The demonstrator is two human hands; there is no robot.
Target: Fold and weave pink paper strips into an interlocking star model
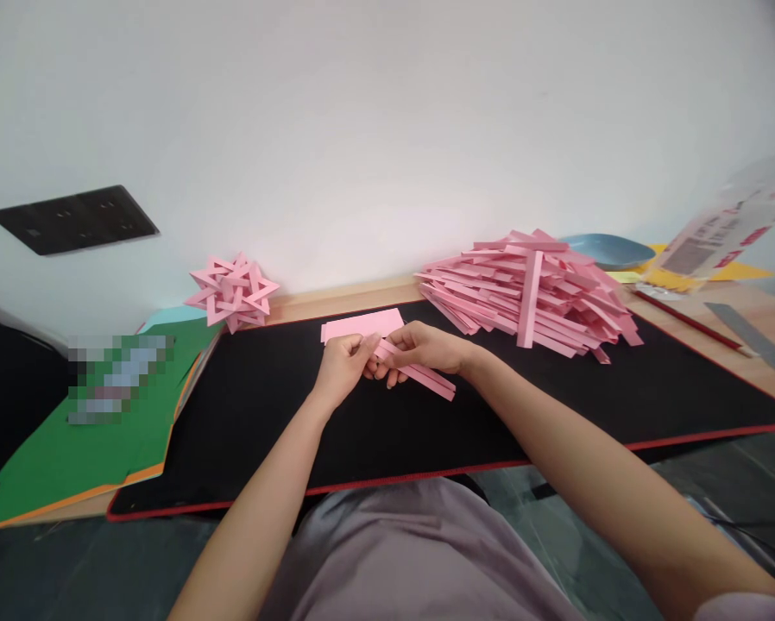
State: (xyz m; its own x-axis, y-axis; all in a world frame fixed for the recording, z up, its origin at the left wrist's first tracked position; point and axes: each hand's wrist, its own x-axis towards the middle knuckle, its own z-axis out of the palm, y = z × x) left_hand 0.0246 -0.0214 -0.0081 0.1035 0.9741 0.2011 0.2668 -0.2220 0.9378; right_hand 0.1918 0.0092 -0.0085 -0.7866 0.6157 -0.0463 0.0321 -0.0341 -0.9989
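Observation:
Both hands meet over the black mat, gripping one folded pink paper strip [431,380]. My left hand [349,360] pinches its left end between thumb and fingers. My right hand [426,345] is closed around the strip a little farther along, and the free end slants down to the right, showing a lengthwise crease. Just behind my fingers lies a flat pink paper piece [358,326], partly covered by the hands. To the right is a large heap of folded pink paper strips [491,285]. A woven pink paper star [233,291] stands at the back left.
The black mat [258,431] has a red edge. Green paper sheets [38,457] lie left. At right are a blue dish [611,250], a plastic bottle [727,226], a dark red pencil [691,322] and a ruler [756,343]. A wall socket panel [73,220] is at left.

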